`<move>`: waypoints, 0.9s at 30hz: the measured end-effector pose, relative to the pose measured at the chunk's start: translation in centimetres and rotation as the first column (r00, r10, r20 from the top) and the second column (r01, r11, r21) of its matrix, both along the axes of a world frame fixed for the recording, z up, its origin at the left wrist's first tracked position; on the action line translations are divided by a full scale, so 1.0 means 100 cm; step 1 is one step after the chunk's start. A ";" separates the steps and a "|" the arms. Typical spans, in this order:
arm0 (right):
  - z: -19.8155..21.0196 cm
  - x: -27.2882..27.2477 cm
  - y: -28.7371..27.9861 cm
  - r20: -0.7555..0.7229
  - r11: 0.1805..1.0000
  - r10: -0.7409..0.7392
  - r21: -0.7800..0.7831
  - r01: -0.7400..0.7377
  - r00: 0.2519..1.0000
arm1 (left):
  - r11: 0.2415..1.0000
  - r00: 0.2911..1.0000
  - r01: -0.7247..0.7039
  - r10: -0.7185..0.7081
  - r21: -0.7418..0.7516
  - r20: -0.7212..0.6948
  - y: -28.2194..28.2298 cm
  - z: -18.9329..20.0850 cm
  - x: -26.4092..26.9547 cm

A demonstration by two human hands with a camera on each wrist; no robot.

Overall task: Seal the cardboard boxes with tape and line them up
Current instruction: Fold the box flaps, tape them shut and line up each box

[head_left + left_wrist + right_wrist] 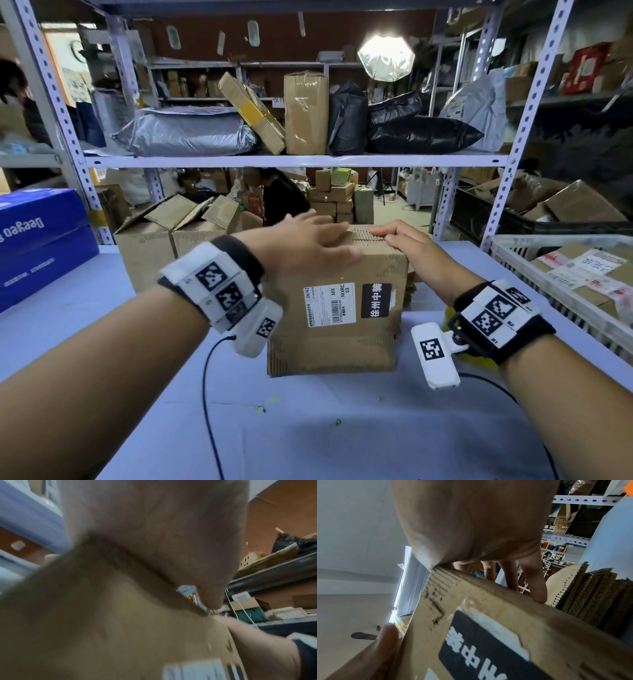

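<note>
I have the brown cardboard box with a white shipping label and a black sticker (337, 305) standing on the pale blue desk (308, 428), right in front of me, its labelled side facing me. My left hand (308, 245) lies flat across the top of the box, fingers (342, 253) stretched out straight and released, pressing on the flaps; the left wrist view is blurred and shows mostly palm (154, 534) over cardboard (120, 628). My right hand (407, 243) rests on the top right edge of the same box, fingers bent loosely over the rim; in the right wrist view the fingertips (539, 592) touch the upper edge of the cardboard (488, 615) and the thumb (387, 637) lies against its side. I cannot tell whether that hand is truly grasping the edge or only resting on it. Behind the box, to the left, stand two open brown cardboard boxes (171, 233) with their flaps up. A white plastic crate of parcels (565, 274) sits at the right of the desk, a blue carton (41, 240) at the left.
</note>
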State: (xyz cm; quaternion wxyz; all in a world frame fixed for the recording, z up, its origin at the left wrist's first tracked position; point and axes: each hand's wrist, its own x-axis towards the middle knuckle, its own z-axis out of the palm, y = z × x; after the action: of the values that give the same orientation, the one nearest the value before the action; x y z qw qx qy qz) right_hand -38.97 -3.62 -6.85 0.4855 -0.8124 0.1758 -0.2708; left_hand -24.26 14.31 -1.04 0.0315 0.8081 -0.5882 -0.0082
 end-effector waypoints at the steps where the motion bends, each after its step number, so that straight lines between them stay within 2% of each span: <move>1: -0.001 0.000 -0.001 0.003 1.000 0.001 -0.006 -0.001 1.000 | 0.999 1.000 -0.006 0.005 0.035 0.030 -0.007 -0.004 -0.005; 4: -0.003 -0.002 -0.004 0.002 1.000 0.006 -0.017 -0.006 1.000 | 0.997 0.994 -0.045 0.039 0.060 0.104 -0.018 -0.010 -0.009; 9: -0.006 -0.002 -0.004 0.020 0.998 0.033 -0.045 -0.032 0.999 | 0.996 0.994 -0.034 0.026 0.080 0.105 -0.014 -0.008 -0.006; 15: -0.011 -0.006 -0.001 0.040 0.996 0.047 -0.076 -0.044 0.998 | 1.000 0.994 -0.002 -0.001 0.031 0.106 -0.011 -0.009 -0.002; 18: -0.020 -0.011 -0.003 0.046 0.994 -0.014 -0.109 0.018 0.999 | 1.000 0.996 0.011 -0.012 0.017 0.088 -0.008 -0.011 0.003; 20: -0.030 -0.018 -0.014 -0.066 0.977 -0.149 -0.166 0.136 0.987 | 1.000 0.997 0.018 -0.019 0.005 0.078 -0.006 -0.013 0.007; 21: -0.035 -0.023 -0.023 -0.177 0.945 -0.276 -0.233 0.232 0.945 | 1.000 0.997 0.019 -0.019 0.000 0.072 -0.005 -0.014 0.009; 23: -0.043 -0.040 -0.039 -0.371 0.822 -0.548 -0.408 0.399 0.750 | 1.000 0.998 0.019 -0.017 -0.020 0.062 -0.003 -0.018 0.011; 24: -0.045 -0.049 -0.046 -0.416 0.769 -0.630 -0.451 0.452 0.656 | 0.999 0.998 0.021 -0.019 -0.034 0.061 -0.002 -0.020 0.013; 25: -0.047 -0.057 -0.052 -0.443 0.742 -0.669 -0.448 0.499 0.597 | 0.999 0.998 0.026 -0.023 -0.048 0.060 -0.002 -0.023 0.015; 27: -0.052 -0.069 -0.064 -0.490 0.751 -0.654 -0.332 0.570 0.577 | 0.997 0.998 0.033 -0.030 -0.067 0.052 0.000 -0.029 0.019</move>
State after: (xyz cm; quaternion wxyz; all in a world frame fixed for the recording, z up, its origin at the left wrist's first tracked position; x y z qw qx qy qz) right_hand -45.84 -10.01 -12.01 0.2270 -0.7740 0.5653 -0.1730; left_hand -22.38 14.27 -3.98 0.0436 0.7971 -0.6014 0.0318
